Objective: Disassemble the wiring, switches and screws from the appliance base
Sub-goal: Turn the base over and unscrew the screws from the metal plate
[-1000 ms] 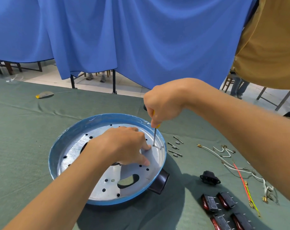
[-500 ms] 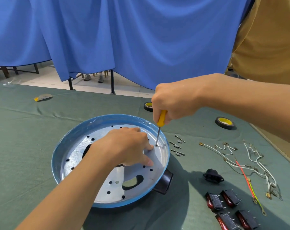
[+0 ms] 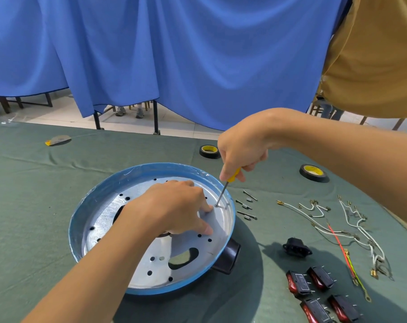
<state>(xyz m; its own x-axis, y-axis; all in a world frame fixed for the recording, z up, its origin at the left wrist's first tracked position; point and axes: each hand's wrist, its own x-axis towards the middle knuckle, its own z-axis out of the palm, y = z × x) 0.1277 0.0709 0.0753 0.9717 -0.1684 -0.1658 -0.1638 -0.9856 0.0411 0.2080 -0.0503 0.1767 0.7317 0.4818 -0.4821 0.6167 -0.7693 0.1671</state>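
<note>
Blue-rimmed appliance base (image 3: 128, 177) sits centre-left of frame on the green desk (image 3: 34, 206). Left hand (image 3: 172, 208) on its metal plate, fingers loosely spread, pressing. Right hand (image 3: 242, 148) fingers wrapped round yellow screwdriver (image 3: 225, 188), tip on screw (image 3: 216, 205) by right rim. Loose screws (image 3: 246, 207), wires (image 3: 337, 242), switches (image 3: 299, 283) lie right.

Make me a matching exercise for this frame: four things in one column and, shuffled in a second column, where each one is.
Things
1. screwdriver
2. rocker switches
3. loose screws
4. left hand

Places
a. grouped on the green cloth at the near right
b. resting on the metal plate inside the appliance base
c. gripped by the right hand, tip down near the base's rim
d. on the cloth just right of the base

Pairs: 1-c, 2-a, 3-d, 4-b
</note>
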